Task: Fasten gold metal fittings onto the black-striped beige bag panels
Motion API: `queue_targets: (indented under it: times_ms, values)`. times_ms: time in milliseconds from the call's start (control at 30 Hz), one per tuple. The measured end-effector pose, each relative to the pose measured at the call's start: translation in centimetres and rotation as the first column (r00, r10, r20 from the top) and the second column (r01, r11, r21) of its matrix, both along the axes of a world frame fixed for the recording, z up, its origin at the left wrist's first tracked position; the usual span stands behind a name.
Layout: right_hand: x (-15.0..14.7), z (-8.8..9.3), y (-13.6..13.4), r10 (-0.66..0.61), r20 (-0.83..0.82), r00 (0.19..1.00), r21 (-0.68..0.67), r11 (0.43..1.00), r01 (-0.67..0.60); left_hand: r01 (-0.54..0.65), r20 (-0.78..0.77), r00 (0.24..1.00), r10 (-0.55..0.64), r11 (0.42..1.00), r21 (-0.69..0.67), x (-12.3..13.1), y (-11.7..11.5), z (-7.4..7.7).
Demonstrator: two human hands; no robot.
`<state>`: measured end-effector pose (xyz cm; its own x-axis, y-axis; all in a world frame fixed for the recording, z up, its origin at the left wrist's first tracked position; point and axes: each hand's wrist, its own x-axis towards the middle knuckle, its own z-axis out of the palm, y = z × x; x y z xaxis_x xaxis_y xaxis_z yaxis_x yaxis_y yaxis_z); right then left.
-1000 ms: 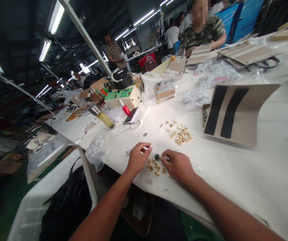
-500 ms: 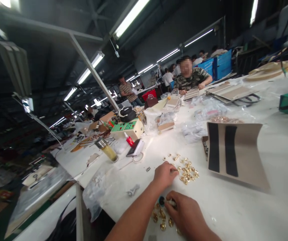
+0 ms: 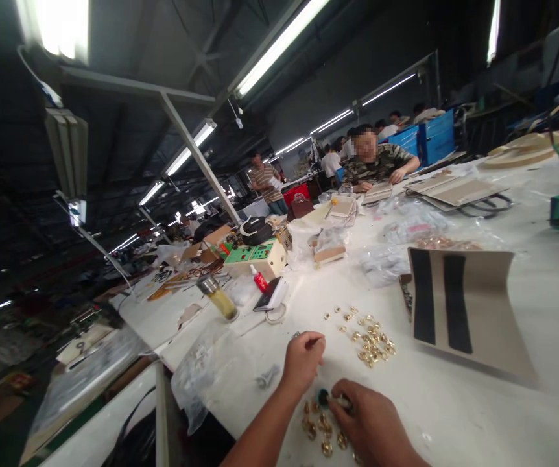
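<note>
My left hand (image 3: 303, 360) is above the white table with thumb and fingertips pinched together; whatever is between them is too small to make out. It is left of a loose pile of shiny gold metal fittings (image 3: 374, 340). Closer to me, my right hand (image 3: 371, 418) is closed around a small tool with a round, teal-rimmed dark end (image 3: 323, 397) that points left. Several more gold fittings (image 3: 325, 428) lie below that end, beside the right hand. Its fingers partly hide the tool's handle.
A bent beige panel with two black strips (image 3: 469, 305) stands at the right. Further back left are a jar of yellow liquid (image 3: 221, 301), a red bottle (image 3: 259, 279), a notebook (image 3: 272, 294) and a green-topped control box (image 3: 255, 256). A co-worker (image 3: 381, 162) sits across the table.
My left hand has drawn back from the gold pile, toward the left, with its fingers still pinched. The right hand keeps hold of the tool. The whole view has shifted slightly.
</note>
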<state>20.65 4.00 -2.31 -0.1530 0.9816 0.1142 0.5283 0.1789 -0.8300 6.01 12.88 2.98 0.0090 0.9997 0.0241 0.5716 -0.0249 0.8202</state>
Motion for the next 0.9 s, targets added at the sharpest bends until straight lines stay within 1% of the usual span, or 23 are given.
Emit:
queue_targets:
  times_ms: [67, 133, 233, 267, 333, 433, 533, 633, 733, 900]
  values:
    - [0.0, 0.1, 0.0, -0.009, -0.026, 1.0, -0.011, 1.0, 0.009, -0.05, 0.075, 0.996, 0.051, 0.999, -0.018, -1.6, -1.4, 0.3]
    - [0.0, 0.1, 0.0, -0.031, -0.06, 0.998, -0.014, 0.999, 0.031, -0.098, 0.187, 0.977, 0.103, 0.994, -0.04, -3.1, -3.0, 0.6]
    - [0.1, 0.3, -0.1, -0.013, -0.147, 0.989, -0.019, 1.0, 0.011, -0.164, 0.376, 0.907, 0.191, 0.981, -0.103, -4.8, -5.0, 0.5]
    - [0.3, 0.3, -0.2, 0.008, -0.189, 0.982, -0.022, 1.0, -0.013, -0.176, 0.413, 0.886, 0.213, 0.976, -0.126, -5.2, -5.6, 0.5]
    - [0.6, 0.5, -0.2, 0.027, -0.281, 0.959, -0.042, 0.998, -0.04, -0.181, 0.441, 0.866, 0.235, 0.97, -0.161, -5.8, -6.4, 0.2]
    - [0.9, 0.7, -0.2, -0.03, -0.392, 0.919, -0.146, 0.989, -0.03, -0.173, 0.464, 0.851, 0.247, 0.965, -0.198, -6.3, -7.1, -0.2]
    - [1.1, 1.1, -0.2, -0.108, -0.479, 0.871, -0.291, 0.956, -0.042, -0.162, 0.464, 0.85, 0.25, 0.962, -0.222, -6.3, -7.6, -0.7]
    - [1.2, 1.8, -0.3, -0.159, -0.549, 0.821, -0.368, 0.927, -0.067, -0.151, 0.458, 0.854, 0.247, 0.96, -0.235, -6.2, -8.1, -1.2]
    - [1.2, 2.4, -0.7, -0.163, -0.569, 0.806, -0.349, 0.935, -0.057, -0.14, 0.419, 0.88, 0.225, 0.965, -0.223, -5.9, -8.7, -1.6]
    - [1.0, 1.9, -1.2, -0.071, -0.534, 0.842, -0.186, 0.982, -0.035, -0.12, 0.247, 0.956, 0.158, 0.98, -0.162, -4.8, -9.5, -1.6]
